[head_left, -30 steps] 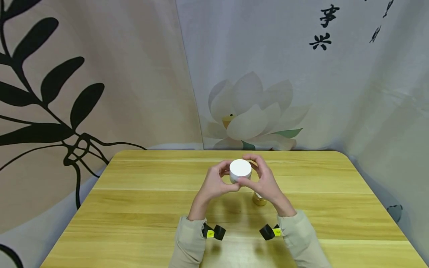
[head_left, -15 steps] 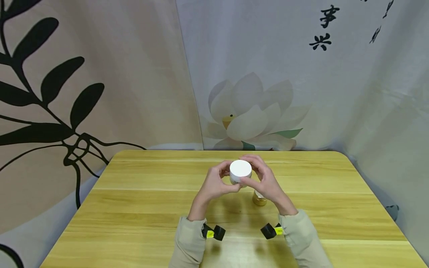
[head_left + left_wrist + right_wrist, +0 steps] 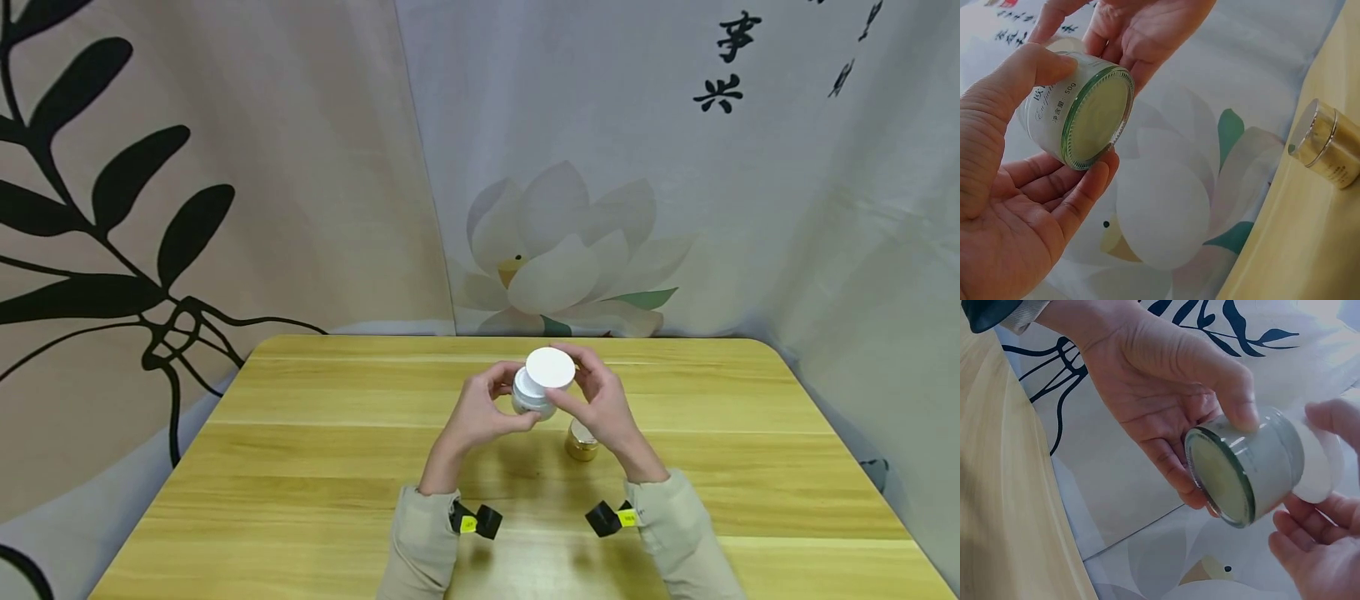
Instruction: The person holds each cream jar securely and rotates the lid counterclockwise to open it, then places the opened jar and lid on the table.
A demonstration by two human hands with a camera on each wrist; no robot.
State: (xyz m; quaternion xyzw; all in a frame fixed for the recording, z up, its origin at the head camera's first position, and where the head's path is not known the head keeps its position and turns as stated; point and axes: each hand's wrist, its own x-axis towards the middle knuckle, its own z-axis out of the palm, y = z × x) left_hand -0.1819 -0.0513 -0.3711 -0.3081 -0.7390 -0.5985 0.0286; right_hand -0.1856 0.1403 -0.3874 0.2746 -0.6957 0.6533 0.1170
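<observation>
My left hand point(image 3: 483, 408) grips a glass cream jar point(image 3: 1079, 112) round its side, thumb on one side and fingers on the other. The jar has a white label and a clear greenish base, and is held up over the table. In my right hand point(image 3: 603, 404) is the round white lid point(image 3: 551, 367), pinched at its edge between thumb and fingers. The lid sits off the jar mouth, shifted up and to the right, and still overlaps the jar in the head view. In the right wrist view the lid point(image 3: 1319, 465) is tilted beside the jar's top end.
A small gold jar point(image 3: 581, 442) with a pale top stands on the wooden table point(image 3: 337, 467), just below my right hand. Behind the table's far edge hangs a curtain point(image 3: 337, 167) printed with leaves and a lotus.
The white lid has come off the jar mouth, moving up and right with my right hand. My left hand and the jar stay nearly where they were.
</observation>
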